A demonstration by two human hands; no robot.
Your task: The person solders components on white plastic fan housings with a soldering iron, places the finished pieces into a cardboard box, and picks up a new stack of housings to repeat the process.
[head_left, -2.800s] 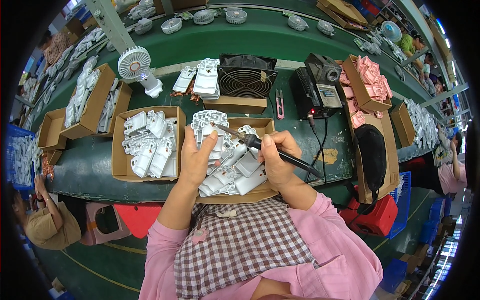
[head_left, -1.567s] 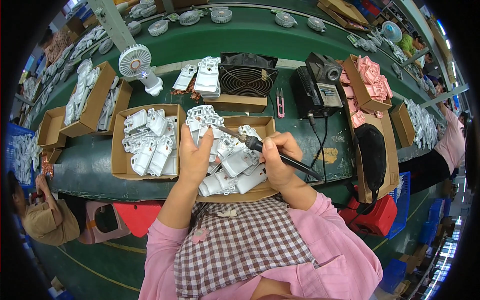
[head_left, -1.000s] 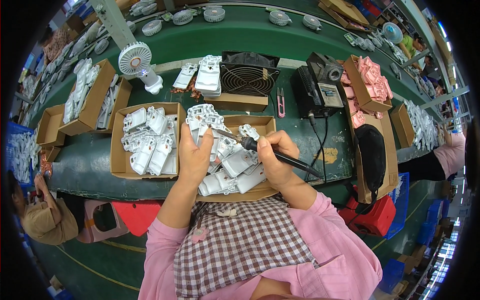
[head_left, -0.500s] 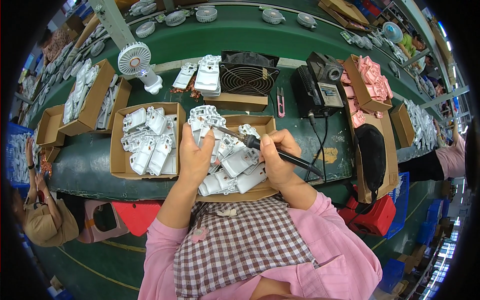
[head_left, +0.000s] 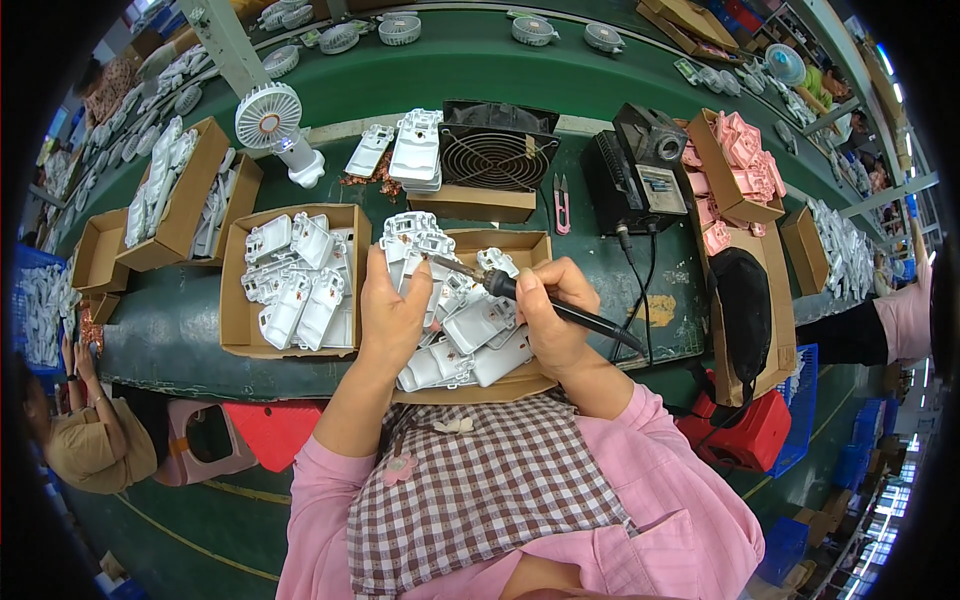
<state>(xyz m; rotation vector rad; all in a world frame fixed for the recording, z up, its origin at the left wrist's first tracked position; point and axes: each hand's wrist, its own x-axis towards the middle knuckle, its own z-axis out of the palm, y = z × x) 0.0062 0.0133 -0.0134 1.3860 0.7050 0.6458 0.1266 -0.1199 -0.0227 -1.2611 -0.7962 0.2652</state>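
Note:
My left hand (head_left: 392, 315) grips a white plastic housing (head_left: 412, 232) by its edge, thumb up, above an open carton (head_left: 540, 380) of similar housings. In my right hand (head_left: 558, 308) is a soldering iron (head_left: 503, 285) with a black handle. Its metal tip points left and reaches the housing near my left thumb; whether it touches cannot be made out. Beneath my hands lie white housings (head_left: 478, 322), loosely heaped. Another carton (head_left: 235, 330) of white housings stands to the left. The iron's cord runs off behind my right hand.
Behind my hands stand a black fan (head_left: 495, 160), pink-handled snips (head_left: 562, 210) and a black soldering station (head_left: 612, 185). A white handheld fan (head_left: 270, 120) stands back left. To the right are a carton of pink parts (head_left: 745, 150) and a black pouch (head_left: 742, 310). A green conveyor (head_left: 450, 75) runs behind.
My hands and the soldering iron have barely moved. On the conveyor the round fans have shifted slightly left. A co-worker's hands at the far left have moved lower.

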